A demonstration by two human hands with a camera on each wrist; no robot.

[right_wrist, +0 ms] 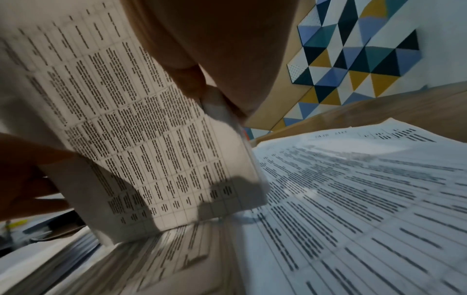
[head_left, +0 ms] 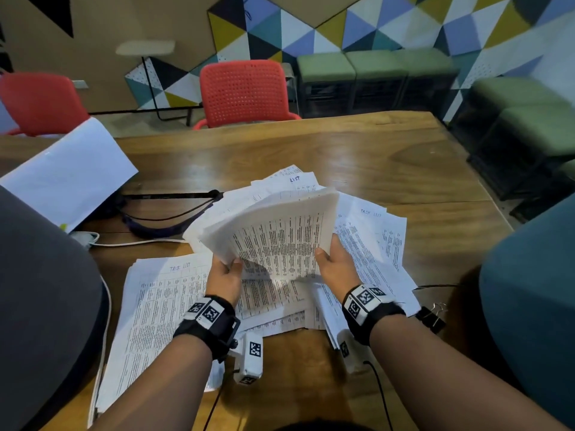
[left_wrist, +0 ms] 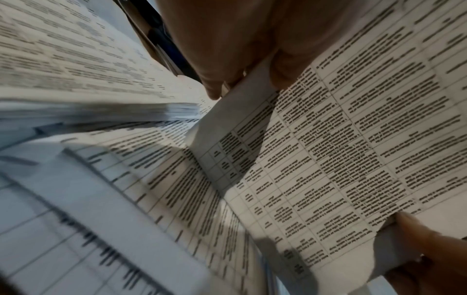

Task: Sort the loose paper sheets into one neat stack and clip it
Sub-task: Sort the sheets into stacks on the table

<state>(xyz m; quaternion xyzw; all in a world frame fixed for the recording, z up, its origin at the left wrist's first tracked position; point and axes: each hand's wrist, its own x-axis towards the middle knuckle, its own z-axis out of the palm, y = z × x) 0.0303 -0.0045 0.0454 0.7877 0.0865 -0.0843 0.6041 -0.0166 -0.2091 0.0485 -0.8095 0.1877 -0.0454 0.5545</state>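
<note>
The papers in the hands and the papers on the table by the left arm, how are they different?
The held bundle is lifted and bent, gripped by the left hand and right hand; the left pile lies flat on the table, untouched. The pile's top shows handwriting; the bundle's doesn't. Both are white sheets with printed tables.

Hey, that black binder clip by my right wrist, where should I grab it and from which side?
Pinch the black binder clip by its black body, coming from above with the right hand. Its wire handles lie folded toward the far side, and its left edge sits against the loose sheets, so the top and right look clearest.
</note>
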